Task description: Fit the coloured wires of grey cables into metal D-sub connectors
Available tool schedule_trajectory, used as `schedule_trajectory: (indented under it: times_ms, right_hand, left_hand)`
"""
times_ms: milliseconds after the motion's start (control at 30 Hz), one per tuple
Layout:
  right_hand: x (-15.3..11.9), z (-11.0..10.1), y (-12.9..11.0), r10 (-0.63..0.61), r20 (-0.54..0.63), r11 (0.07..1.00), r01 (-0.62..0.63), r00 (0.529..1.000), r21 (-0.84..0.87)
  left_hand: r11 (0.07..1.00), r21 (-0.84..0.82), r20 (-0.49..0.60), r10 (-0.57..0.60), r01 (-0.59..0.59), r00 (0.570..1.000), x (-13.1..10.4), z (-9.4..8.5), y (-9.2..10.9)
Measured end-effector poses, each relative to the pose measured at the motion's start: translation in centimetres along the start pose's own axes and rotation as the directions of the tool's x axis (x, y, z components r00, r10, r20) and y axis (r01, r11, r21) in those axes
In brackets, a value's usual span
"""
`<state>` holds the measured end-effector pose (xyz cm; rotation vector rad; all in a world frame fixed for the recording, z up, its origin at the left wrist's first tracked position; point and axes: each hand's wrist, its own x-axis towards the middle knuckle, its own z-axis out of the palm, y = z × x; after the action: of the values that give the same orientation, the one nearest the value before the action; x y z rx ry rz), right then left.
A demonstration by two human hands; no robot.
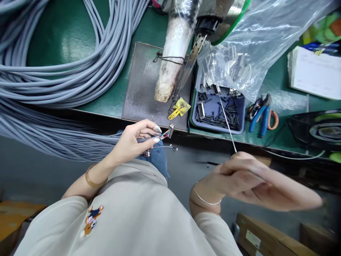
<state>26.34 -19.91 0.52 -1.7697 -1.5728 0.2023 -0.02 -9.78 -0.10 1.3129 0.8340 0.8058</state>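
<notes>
Cable coils (112,67) fill the left of the green bench (71,46); to their right are a dark plate (144,81) under a wrapped rod (172,44), a blue tray (217,127) of black tubes and connectors partly covered by a plastic bag (269,39), and pliers (262,119). Thin wire (226,119) extends from the spool (231,21) across the tray to the right hand (253,177), whose blurred fingers are closed on it. Left hand (135,137) pinches the coloured wires (165,134) between thumb and forefinger, with 1 attached connector (171,131) just beyond the fingertips, near the plate's front edge.
</notes>
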Motion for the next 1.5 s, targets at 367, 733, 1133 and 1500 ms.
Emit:
schedule_trajectory:
  times_ms: [367, 733, 1133, 1500]
  right_hand:
    - [7.4, 1.1, 1.3, 0.088, 0.046, 0.880, -0.056, 0.995, -0.471]
    - [10.9, 1.3, 3.0, 0.141, 0.200, 0.949, -0.075, 0.970, -0.305]
    - [11.1, 1.3, 3.5, 0.173, 0.163, 0.949, -0.120, 0.971, -0.291]
    - [7.2, 0.9, -1.3, 0.125, -0.319, 0.992, -0.118, 0.940, 0.041]
  left_hand:
    - [0.359, 0.612, 0.374, 0.654, -0.705, 0.657, -0.5, 0.6, -1.0]
    - [0.292, 0.640, 0.406, 0.658, -0.711, 0.635, -0.6, 0.7, -1.7]
    - [0.409, 0.610, 0.332, 0.646, -0.678, 0.688, -0.8, 0.6, -1.5]
    - [0.644, 0.500, 0.221, 0.551, -0.579, 0.805, -0.6, 0.7, -1.4]
